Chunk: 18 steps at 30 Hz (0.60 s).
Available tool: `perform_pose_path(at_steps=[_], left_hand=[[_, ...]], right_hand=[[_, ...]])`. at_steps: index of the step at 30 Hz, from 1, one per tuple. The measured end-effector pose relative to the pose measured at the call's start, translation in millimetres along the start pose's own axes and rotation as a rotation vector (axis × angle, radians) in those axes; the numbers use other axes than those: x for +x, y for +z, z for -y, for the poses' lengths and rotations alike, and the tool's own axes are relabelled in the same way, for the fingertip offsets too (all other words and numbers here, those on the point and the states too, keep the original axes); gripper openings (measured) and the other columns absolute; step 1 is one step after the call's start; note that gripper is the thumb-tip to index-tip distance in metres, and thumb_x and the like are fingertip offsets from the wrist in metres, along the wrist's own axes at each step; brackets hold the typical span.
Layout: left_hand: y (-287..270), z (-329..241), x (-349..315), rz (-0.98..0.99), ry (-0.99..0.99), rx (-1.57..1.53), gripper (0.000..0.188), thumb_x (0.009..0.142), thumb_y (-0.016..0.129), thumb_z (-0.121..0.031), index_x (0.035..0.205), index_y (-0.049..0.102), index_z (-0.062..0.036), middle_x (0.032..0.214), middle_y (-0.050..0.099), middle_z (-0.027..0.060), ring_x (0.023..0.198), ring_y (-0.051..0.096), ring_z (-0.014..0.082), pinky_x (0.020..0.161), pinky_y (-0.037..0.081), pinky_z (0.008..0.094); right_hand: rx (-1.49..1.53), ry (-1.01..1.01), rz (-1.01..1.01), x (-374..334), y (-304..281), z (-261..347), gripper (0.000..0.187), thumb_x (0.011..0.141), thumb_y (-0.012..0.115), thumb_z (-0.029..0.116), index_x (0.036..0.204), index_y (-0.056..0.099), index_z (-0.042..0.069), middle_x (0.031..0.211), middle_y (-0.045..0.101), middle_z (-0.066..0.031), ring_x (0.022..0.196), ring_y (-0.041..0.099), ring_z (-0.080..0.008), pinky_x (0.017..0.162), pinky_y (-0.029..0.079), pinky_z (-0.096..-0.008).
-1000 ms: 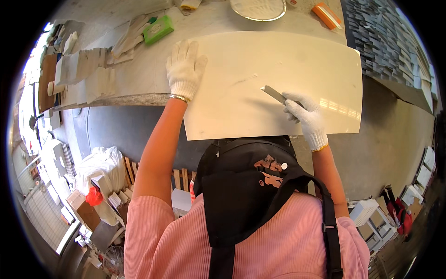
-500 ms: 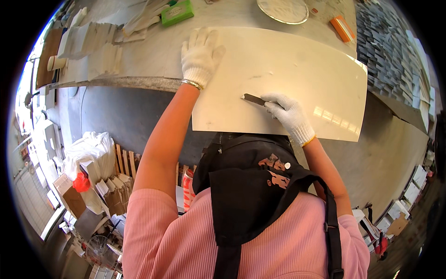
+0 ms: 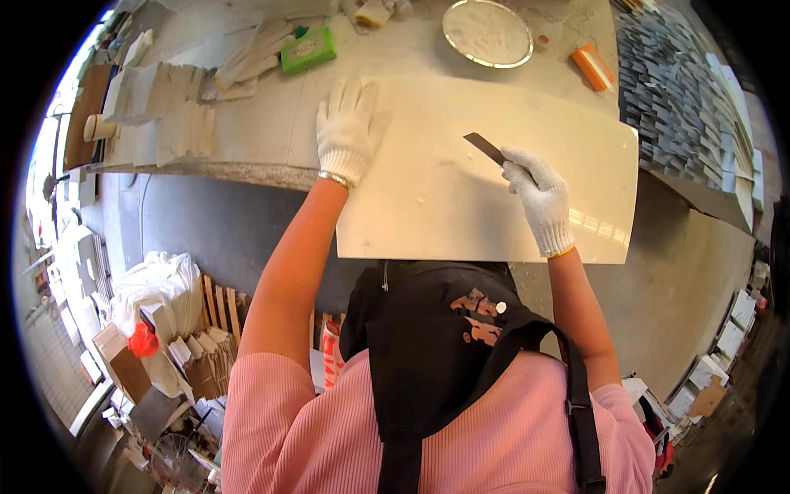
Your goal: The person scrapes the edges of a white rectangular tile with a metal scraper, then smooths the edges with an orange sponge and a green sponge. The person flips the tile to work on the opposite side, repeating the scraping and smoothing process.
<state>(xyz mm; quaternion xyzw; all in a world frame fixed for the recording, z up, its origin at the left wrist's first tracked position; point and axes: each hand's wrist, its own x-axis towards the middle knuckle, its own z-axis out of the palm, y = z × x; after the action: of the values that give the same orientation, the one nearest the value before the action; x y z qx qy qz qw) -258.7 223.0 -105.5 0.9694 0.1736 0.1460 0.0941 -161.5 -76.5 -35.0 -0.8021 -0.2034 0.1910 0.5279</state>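
Observation:
A glossy cream slab lies on the worktable, its near edge jutting out toward my body. My left hand, in a white knit glove, rests flat on the slab's left side with its fingers stretched out. In my gloved right hand is a putty knife with a flat dark blade and a slanted end. Its blade points to the far left over the slab; the handle is hidden in my fist. Small white dabs and faint dark smudges mark the slab's surface.
Beyond the slab stand a round dish of whitish material, an orange box and a green box. Spare gloves lie at the far left. Stacked grey strips fill the right side.
My right hand has moved the putty knife away and to the right, its blade now angled more steeply. A white dab shows where the tip was. My left hand stays on the slab.

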Motion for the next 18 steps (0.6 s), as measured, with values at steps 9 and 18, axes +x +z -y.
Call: perform_pose_path(at_steps=[9, 18], left_hand=[[-4, -6, 5, 0.084, -0.072, 0.008, 0.057, 0.094, 0.06, -0.039, 0.143, 0.054, -0.0117, 0.155, 0.045, 0.0154, 0.143, 0.037, 0.0391, 0.114, 0.031, 0.0567], [-3, -6, 3, 0.083, -0.079, -0.013, 0.057, 0.091, 0.062, -0.04, 0.142, 0.055, -0.0131, 0.155, 0.044, 0.0136, 0.143, 0.037, 0.0358, 0.115, 0.03, 0.0574]], right_hand=[[0.15, 0.309, -0.125, 113, -49, 30, 0.033, 0.094, 0.066, 0.024, 0.119, 0.071, 0.003, 0.085, 0.068, -0.0037, 0.067, 0.057, -0.0067, 0.057, 0.041, -0.0219], [0.161, 0.327, -0.024, 155, -38, 18, 0.033, 0.093, 0.066, 0.026, 0.116, 0.071, 0.004, 0.082, 0.064, -0.0018, 0.065, 0.055, -0.0069, 0.056, 0.04, -0.0221]])
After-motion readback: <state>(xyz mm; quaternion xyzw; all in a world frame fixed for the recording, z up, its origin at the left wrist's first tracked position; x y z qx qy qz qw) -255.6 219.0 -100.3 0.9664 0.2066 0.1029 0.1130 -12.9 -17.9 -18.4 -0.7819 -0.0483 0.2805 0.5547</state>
